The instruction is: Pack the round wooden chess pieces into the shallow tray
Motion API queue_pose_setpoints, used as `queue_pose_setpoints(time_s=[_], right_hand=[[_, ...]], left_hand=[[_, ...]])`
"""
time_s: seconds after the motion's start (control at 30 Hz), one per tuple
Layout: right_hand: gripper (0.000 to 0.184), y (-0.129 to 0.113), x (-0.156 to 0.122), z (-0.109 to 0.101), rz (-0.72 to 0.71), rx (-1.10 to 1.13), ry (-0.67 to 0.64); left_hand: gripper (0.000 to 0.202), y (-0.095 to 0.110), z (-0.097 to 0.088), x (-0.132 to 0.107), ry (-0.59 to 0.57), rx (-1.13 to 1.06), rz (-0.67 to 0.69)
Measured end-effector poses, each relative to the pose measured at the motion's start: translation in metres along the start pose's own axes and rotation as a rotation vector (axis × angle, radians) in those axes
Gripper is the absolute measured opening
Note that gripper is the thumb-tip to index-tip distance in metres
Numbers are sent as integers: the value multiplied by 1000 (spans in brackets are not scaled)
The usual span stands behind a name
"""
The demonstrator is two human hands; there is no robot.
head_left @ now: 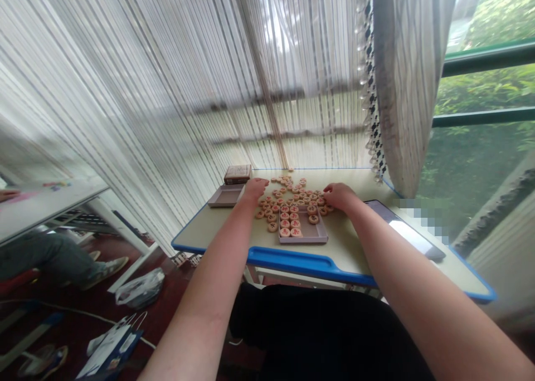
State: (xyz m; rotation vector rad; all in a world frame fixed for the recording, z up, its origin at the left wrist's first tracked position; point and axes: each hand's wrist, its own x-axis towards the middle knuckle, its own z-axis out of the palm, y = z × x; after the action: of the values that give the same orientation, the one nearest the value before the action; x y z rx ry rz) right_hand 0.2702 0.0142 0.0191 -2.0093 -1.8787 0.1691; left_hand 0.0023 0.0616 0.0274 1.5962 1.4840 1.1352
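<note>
Round wooden xiangqi pieces (296, 190) lie in a loose heap on a small table. A shallow open box (310, 239) at the heap's near side holds rows of red-marked pieces (285, 224) on its left and a few dark-marked pieces (313, 219) toward its right. My left hand (256, 187) is at the heap's left side, fingers stretched toward the pieces. On the opposite side, my right hand (339, 194) bends its slightly parted fingers against the outer pieces. No held piece shows in either hand.
A second shallow tray (225, 196) and a brown box (238, 173) stand at the table's back left. A tablet-like device (407, 233) lies at the right. String curtains (200, 80) hang behind. Left, another person's leg (54, 258) shows beneath another table (54, 203).
</note>
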Motion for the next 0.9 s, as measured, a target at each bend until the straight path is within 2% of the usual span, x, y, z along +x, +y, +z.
queue_pose_setpoints(time_s=[0.07, 0.17, 0.37, 0.5, 0.63, 0.77, 0.83, 0.9], right_hand=[[35, -1, -1, 0, -23, 0, -6], [34, -4, -3, 0, -60, -12, 2], [32, -7, -5, 2, -108, -32, 17], [31, -7, -4, 6, -154, -50, 50], [28, -8, -4, 8, -216, -70, 48], [29, -10, -7, 4, -210, -78, 44], [29, -11, -9, 2, -208, -74, 50], [30, -13, -10, 1, -217, -71, 56]], left_hand=[[25, -1, -3, -1, 50, -43, -39], [26, -3, -5, -2, 1, 38, -39], [22, -3, -6, -7, -77, 508, 210], [23, 1, -6, -10, -117, 587, 248], [29, 7, -7, -13, -194, 708, 237], [33, 17, -7, -20, -259, 810, 220], [38, 22, -10, -26, -333, 797, 224], [51, 27, -16, -32, -461, 731, 209]])
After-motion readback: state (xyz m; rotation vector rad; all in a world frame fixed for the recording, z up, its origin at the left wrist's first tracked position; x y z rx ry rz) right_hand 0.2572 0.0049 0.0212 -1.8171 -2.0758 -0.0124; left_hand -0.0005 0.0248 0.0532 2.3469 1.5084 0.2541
